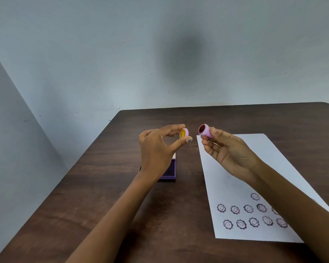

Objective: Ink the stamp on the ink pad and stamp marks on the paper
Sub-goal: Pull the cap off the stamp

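Note:
My right hand (228, 150) holds a small pink stamp (204, 130) above the table, its dark red inked face turned to the left. My left hand (158, 147) pinches the stamp's round pink cap (241, 133) with a yellow smiley on it, a short gap from the stamp. Below my left hand sits the purple ink pad box (170, 170), open, partly hidden by my wrist. A white paper (235, 177) lies to the right, with several flower-smiley stamp marks (248, 208) in rows near its front edge.
The dark brown wooden table (103, 186) stands against a pale grey wall. Its left edge runs diagonally, and its far edge lies just behind my hands. My right forearm covers part of the paper's right side.

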`<state>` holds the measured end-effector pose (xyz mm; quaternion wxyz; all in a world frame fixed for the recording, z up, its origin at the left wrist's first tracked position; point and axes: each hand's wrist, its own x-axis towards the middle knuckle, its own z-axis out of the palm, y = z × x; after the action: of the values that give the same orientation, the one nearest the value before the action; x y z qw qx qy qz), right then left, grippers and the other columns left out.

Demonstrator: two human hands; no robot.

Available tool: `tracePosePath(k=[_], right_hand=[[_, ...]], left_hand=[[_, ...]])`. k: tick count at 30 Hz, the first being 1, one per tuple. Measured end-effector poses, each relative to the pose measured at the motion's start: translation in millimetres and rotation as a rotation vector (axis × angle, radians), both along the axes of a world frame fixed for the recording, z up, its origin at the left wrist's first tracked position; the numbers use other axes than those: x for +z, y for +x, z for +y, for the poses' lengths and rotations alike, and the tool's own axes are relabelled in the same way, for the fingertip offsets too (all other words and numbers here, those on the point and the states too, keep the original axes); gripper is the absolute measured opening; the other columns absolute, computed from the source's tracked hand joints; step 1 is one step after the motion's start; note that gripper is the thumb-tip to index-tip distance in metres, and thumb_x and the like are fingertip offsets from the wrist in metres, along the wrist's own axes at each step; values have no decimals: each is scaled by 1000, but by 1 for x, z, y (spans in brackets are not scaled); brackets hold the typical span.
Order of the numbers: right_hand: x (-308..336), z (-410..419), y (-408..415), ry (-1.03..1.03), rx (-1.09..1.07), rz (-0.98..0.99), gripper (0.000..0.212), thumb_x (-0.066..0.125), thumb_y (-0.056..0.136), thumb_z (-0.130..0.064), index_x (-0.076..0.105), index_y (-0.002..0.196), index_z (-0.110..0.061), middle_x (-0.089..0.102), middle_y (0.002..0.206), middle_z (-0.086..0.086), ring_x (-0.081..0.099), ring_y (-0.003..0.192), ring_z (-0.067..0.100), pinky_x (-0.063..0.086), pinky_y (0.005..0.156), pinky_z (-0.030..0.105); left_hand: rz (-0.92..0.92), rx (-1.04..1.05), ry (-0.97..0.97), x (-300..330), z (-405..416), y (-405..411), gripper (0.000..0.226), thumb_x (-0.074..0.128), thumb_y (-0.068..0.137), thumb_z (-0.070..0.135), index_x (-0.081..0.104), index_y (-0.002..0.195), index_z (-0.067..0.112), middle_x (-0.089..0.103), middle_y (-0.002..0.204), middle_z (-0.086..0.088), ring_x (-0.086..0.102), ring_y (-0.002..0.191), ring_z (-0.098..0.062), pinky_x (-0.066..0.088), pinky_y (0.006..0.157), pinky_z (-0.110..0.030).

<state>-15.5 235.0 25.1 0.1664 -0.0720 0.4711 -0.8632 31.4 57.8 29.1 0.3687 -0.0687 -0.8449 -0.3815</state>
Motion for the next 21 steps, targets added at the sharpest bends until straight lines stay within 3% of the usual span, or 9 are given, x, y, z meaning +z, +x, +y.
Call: tracePosePath(k=[3, 7, 12, 21], right_hand=[[0, 2, -3, 8, -88, -10, 9, 59, 86, -13, 68, 88, -13, 75, 69, 2, 71, 62, 13, 57, 57, 21], [0, 1, -3, 36, -121, 33, 10, 59, 86, -12, 68, 88, -14, 75, 69, 1, 70, 62, 13, 57, 57, 20], [-1, -1, -1, 74, -121, 70, 12, 58, 86, -12, 68, 94, -13, 74, 72, 1, 70, 62, 12, 57, 57, 20], [-1, 0, 1, 105, -125, 76, 11, 57, 87, -12, 66, 94, -14, 69, 85, 7, 70, 62, 12, 58, 58, 19]], left_hand=[[-58, 59, -266, -8, -1, -1, 33, 67, 76, 52, 70, 103, 34, 72, 97, 17, 60, 98, -2, 23, 101, -34], [-206, 63, -514, -17, 2, -4, 32, 61, 78, 56, 69, 103, 37, 71, 103, 16, 52, 108, -7, 7, 102, -34], [-336, 96, -610, -26, 3, -8, 38, 55, 80, 61, 66, 108, 39, 69, 109, 13, 47, 113, -8, 7, 104, -39], [-314, 46, -650, -32, 8, -7, 42, 54, 80, 61, 66, 111, 36, 66, 118, 11, 45, 117, -13, 10, 99, -38]])
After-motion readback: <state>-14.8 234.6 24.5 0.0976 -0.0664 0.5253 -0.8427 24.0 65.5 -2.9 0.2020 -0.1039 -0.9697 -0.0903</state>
